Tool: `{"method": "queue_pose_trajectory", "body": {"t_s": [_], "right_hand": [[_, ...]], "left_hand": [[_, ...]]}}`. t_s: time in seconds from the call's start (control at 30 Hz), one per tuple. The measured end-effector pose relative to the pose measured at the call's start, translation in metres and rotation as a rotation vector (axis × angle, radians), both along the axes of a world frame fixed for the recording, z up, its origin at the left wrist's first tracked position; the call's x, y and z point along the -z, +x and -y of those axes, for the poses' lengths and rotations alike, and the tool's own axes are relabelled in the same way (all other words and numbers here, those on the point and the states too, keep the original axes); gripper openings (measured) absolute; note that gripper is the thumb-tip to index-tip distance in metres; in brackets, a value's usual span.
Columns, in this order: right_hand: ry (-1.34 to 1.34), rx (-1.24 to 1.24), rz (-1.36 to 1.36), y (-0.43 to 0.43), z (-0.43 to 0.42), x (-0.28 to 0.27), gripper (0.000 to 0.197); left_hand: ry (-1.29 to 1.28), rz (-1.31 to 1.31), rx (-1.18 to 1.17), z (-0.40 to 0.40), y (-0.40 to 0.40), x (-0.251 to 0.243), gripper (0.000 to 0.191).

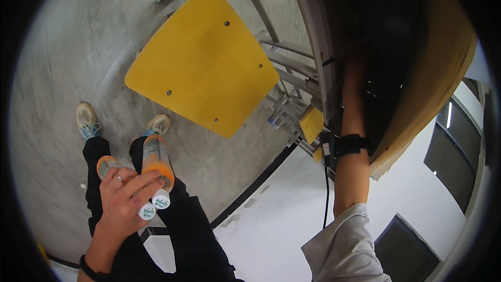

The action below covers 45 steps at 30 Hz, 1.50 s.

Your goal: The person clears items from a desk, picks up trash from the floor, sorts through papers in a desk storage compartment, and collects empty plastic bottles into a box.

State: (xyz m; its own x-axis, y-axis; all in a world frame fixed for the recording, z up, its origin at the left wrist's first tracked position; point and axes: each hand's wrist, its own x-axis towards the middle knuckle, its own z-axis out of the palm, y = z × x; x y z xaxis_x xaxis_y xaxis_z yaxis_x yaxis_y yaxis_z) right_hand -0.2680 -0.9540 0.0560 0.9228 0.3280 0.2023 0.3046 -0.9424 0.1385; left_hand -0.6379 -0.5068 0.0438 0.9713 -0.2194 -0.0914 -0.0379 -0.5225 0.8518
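My left hand is closed around two plastic bottles with white caps and orange labels. One bottle points its cap towards me; the other bottle lies beside it, partly covered by my fingers. My right arm, with a black wristband, reaches into the dark hollow of a desk with a wooden top. My right hand is lost in the shadow there, so its fingers and anything in them cannot be made out.
A chair with a yellow wooden seat stands on the grey floor in front of me. Grey metal desk legs rise beside it. A black power adapter with a cable hangs by my right wrist. Another yellow seat is farther off.
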Motion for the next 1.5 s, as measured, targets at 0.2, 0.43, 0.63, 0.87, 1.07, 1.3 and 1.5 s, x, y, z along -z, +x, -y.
{"method": "queue_pose_trajectory", "body": {"t_s": [0.2,0.43,0.63,0.87,1.07,1.3,1.5], "right_hand": [[0.248,0.358,-0.18,-0.041,-0.056,-0.02,0.038],[0.223,-0.131,0.133,-0.015,-0.045,-0.008,0.037],[0.296,0.062,0.051,-0.022,-0.103,-0.008,0.039],[0.279,0.016,0.081,-0.021,-0.1,-0.013,0.035],[0.347,-0.046,0.017,0.019,-0.064,-0.015,0.037],[0.727,0.192,-0.322,0.028,-0.05,-0.021,0.045],[0.441,0.273,-0.262,0.024,-0.076,-0.031,0.038]], "left_hand": [[0.009,-0.022,0.005,-0.004,-0.004,0.002,0.027],[-0.016,-0.034,-0.002,-0.008,-0.003,0.005,0.027],[0.006,-0.034,-0.002,-0.011,0.002,0.007,0.027],[-0.001,-0.036,-0.033,-0.005,0.0,0.017,0.029],[-0.009,-0.046,-0.04,-0.002,-0.001,0.023,0.031],[0.035,-0.036,-0.023,0.0,0.003,0.021,0.027],[0.052,-0.027,-0.034,-0.004,0.002,0.02,0.028]]}}
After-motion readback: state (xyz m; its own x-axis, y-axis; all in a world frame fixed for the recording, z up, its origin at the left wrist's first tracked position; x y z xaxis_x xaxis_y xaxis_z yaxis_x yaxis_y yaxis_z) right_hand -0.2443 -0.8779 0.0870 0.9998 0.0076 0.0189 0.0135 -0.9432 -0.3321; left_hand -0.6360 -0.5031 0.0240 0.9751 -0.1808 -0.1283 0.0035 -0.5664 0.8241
